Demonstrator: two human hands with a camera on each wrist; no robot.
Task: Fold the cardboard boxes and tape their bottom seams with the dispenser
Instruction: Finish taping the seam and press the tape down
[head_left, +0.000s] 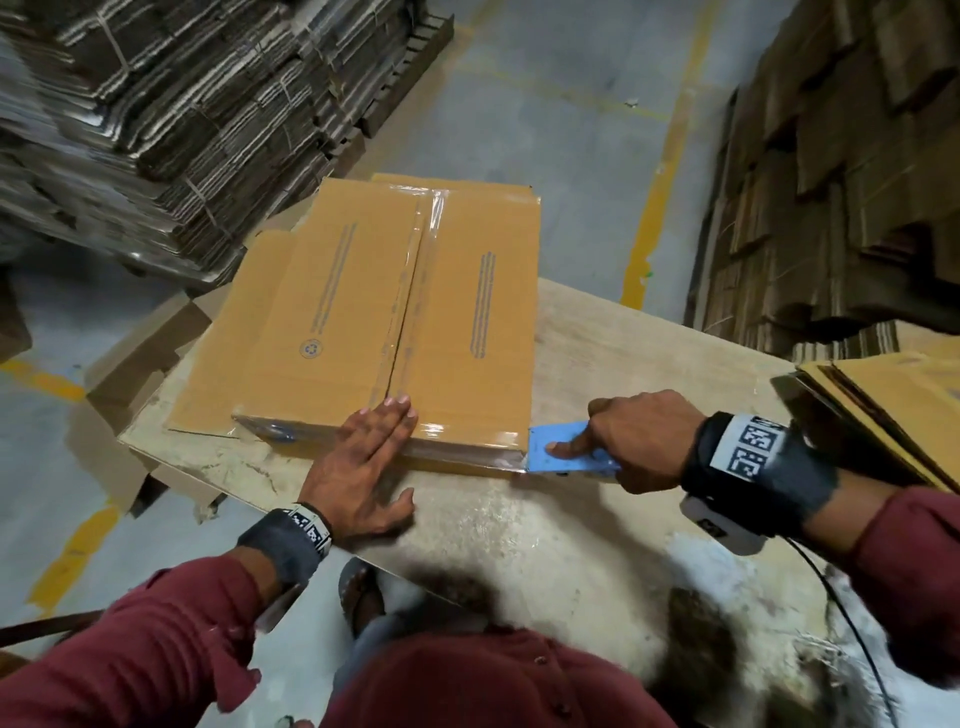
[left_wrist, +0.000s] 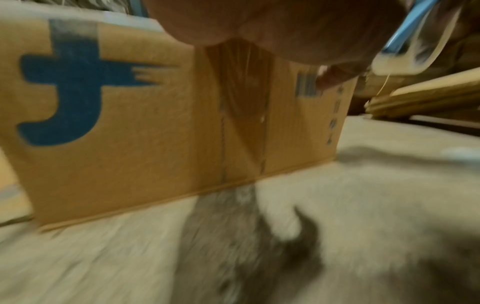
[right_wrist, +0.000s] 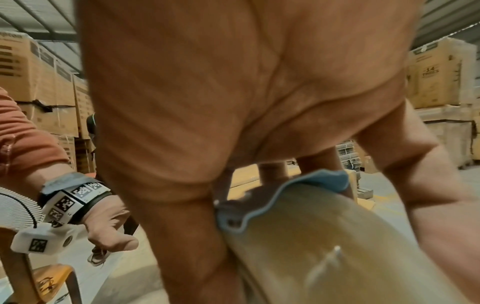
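A folded brown cardboard box (head_left: 374, 322) lies bottom up on the worn table (head_left: 597, 530), clear tape running along its centre seam and across its near edge. My left hand (head_left: 371, 457) lies flat with straight fingers on the box's near edge, thumb on the table. My right hand (head_left: 639, 441) grips the blue tape dispenser (head_left: 563, 449) at the box's near right corner, index finger stretched along its blade. The left wrist view shows the box's side (left_wrist: 155, 127) with a blue logo and tape. In the right wrist view my fingers wrap the dispenser (right_wrist: 298, 197) and its tape roll (right_wrist: 337, 257).
A stack of flat cardboard blanks (head_left: 883, 410) lies at the table's right end. Bundled flat cartons (head_left: 156, 104) are piled at the left and more (head_left: 841, 182) at the right. Loose cardboard (head_left: 135, 364) hangs off the table's left edge above the concrete floor.
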